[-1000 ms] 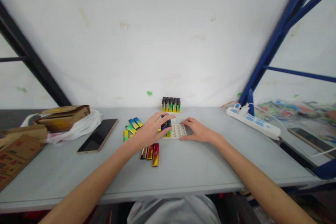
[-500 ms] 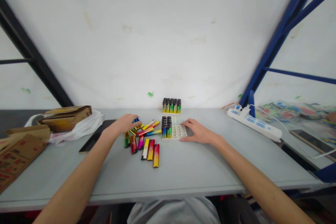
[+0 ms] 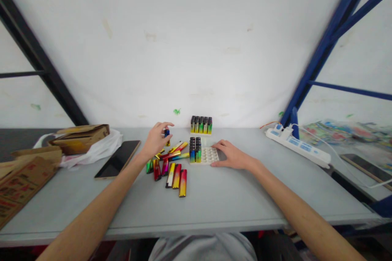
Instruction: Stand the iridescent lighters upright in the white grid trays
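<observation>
Between the thumb and fingers of my left hand (image 3: 154,140) is a blue and gold lighter (image 3: 167,133), raised upright above a loose pile. Below and in front of that hand, several metallic lighters (image 3: 177,176) in red, yellow, green and pink lie flat on the table. My right hand (image 3: 231,156) spans the right side of a white holder tray (image 3: 210,155), thumb at its near corner and fingers at its far corner. Upright lighters (image 3: 195,150) with black tops fill the tray's left columns, while round sockets show on its right.
A second group of upright lighters (image 3: 201,125) stands in a tray by the wall. To the left are a dark tablet (image 3: 118,160), a white plastic bag (image 3: 105,144) and cardboard boxes (image 3: 29,183). A power strip (image 3: 298,147) and a phone (image 3: 367,168) are at the right.
My left hand has risen and moved right, lifting the blue and gold lighter out of the pile. My right hand stays at the tray. The camera view has shifted slightly.
</observation>
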Action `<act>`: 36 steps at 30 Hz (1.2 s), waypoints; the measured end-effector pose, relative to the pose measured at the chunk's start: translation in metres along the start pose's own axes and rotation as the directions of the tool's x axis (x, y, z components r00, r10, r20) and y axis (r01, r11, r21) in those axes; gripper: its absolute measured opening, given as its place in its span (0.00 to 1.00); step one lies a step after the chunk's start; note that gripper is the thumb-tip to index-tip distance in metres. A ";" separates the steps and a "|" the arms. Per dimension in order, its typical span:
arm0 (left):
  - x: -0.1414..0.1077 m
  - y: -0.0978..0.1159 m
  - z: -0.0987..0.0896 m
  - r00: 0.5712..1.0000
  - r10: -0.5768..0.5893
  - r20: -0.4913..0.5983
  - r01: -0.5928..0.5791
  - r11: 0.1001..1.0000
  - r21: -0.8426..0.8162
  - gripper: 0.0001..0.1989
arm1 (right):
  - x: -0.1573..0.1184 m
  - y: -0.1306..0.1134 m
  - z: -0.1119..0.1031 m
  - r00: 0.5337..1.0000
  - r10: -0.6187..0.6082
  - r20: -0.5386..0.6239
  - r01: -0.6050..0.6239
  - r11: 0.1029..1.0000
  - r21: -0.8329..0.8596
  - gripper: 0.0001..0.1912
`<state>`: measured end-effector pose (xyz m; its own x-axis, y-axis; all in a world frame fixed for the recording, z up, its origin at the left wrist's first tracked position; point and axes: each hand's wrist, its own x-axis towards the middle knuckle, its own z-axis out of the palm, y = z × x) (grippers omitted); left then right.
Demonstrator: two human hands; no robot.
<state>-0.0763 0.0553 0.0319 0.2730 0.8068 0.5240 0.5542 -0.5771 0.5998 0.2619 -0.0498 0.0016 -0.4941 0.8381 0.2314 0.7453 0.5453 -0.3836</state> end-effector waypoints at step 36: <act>-0.032 0.096 0.031 0.840 -0.123 0.529 0.512 0.504 -0.695 0.20 | 0.000 -0.003 0.004 0.999 -0.025 -0.046 0.025 1.000 0.006 0.38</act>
<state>-0.0075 -0.0222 0.0535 0.5772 0.8153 0.0461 -0.1272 0.0340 0.9913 0.2578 -0.0520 -0.0008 -0.4912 0.8244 0.2813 0.7299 0.5658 -0.3835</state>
